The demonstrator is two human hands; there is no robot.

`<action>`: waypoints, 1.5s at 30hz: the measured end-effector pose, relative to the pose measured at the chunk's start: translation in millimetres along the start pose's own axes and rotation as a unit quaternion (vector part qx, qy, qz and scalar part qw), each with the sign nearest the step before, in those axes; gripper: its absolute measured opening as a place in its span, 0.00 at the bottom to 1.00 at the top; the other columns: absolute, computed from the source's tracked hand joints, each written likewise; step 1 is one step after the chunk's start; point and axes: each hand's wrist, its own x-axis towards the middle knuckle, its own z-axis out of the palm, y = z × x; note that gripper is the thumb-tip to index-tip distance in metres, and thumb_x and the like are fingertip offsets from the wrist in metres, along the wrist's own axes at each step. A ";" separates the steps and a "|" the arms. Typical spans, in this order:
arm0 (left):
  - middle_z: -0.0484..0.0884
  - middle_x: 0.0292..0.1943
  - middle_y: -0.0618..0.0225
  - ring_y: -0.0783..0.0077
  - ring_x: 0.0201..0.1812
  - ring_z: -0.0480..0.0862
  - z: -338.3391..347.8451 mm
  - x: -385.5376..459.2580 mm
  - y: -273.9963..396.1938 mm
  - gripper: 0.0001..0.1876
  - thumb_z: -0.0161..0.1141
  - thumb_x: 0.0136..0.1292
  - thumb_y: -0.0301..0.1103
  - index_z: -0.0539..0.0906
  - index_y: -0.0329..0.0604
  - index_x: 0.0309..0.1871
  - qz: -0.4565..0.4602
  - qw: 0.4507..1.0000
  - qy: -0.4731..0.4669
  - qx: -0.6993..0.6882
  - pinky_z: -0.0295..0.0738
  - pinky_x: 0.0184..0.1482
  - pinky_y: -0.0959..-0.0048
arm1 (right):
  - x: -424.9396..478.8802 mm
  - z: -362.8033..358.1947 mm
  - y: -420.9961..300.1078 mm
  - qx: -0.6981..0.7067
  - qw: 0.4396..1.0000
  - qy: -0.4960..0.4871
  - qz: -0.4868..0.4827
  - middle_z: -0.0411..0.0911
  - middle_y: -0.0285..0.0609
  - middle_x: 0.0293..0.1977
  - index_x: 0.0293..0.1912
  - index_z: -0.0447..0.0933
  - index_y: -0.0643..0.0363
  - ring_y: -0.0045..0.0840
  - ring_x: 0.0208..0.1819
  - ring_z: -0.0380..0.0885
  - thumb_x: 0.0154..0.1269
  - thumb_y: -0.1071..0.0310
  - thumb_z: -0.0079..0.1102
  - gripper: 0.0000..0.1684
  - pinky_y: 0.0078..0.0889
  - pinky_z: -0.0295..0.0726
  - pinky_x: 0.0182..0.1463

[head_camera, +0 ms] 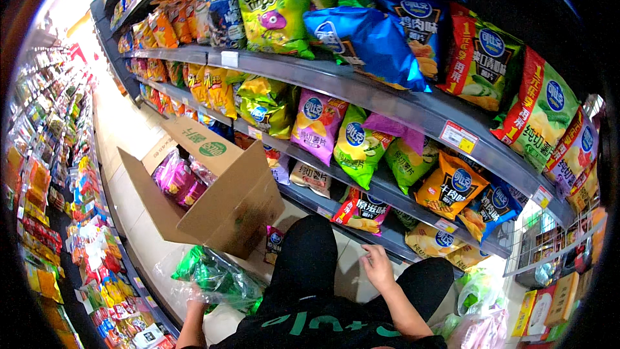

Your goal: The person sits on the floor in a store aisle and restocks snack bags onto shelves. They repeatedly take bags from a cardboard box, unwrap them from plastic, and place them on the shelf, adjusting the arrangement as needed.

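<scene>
My left hand (195, 295) is low on the left, gripping a clear plastic bag (220, 271) with shiny green snack packets (190, 262) inside; the film partly covers its fingers. Between my knees, my right hand (377, 265) holds nothing, its fingers loosely bent and apart. The bottom shelf (382, 242) is just beyond it, with a red and black potato chip bag (361, 211) nearby. An open cardboard box (237, 198) stands on the floor ahead of my left hand, holding purple packets (179, 179) in clear wrap. A small dark packet (274, 242) rests against its near side.
Shelves of chip bags curve across the front; a blue bag (363, 41) leans over the upper shelf edge (329, 72). Another stocked snack shelf (97, 252) runs along the left. Filled plastic bags (477, 310) and small cartons (545, 308) are at right, below a wire rack (557, 242).
</scene>
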 end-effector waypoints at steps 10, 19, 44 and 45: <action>0.71 0.60 0.48 0.44 0.61 0.73 -15.9 14.7 95.1 0.44 0.73 0.48 0.43 0.64 0.45 0.69 0.013 0.997 -0.029 -0.074 0.70 0.61 0.55 | 56.1 -56.6 -97.8 0.019 0.993 0.044 -0.108 0.74 0.49 0.48 0.57 0.72 0.62 0.37 0.47 0.76 0.61 0.73 0.63 0.24 0.35 0.77 0.52; 0.78 0.56 0.47 0.47 0.59 0.76 -10.8 27.4 96.7 0.29 0.71 0.49 0.30 0.77 0.34 0.57 0.132 0.991 0.031 -0.013 0.70 0.62 0.58 | 227.9 -151.4 -317.4 -0.316 0.727 0.329 -0.514 0.69 0.41 0.56 0.55 0.77 0.47 0.40 0.64 0.64 0.54 0.69 0.59 0.25 0.55 0.54 0.69; 0.79 0.53 0.48 0.49 0.54 0.78 3.8 -27.4 49.6 0.17 0.52 0.66 0.32 0.79 0.43 0.57 0.252 0.915 -0.184 0.256 0.71 0.57 0.50 | 307.2 -199.3 -301.9 -0.453 0.673 0.416 -0.410 0.69 0.37 0.60 0.54 0.77 0.47 0.37 0.70 0.58 0.56 0.73 0.58 0.25 0.58 0.51 0.72; 0.79 0.52 0.48 0.47 0.53 0.79 1.1 -29.8 46.9 0.17 0.54 0.65 0.34 0.79 0.44 0.57 0.234 0.926 -0.193 0.224 0.73 0.55 0.50 | 312.2 -189.0 -305.9 -0.465 0.670 0.385 -0.432 0.71 0.38 0.58 0.51 0.78 0.50 0.37 0.70 0.59 0.56 0.72 0.57 0.21 0.57 0.50 0.73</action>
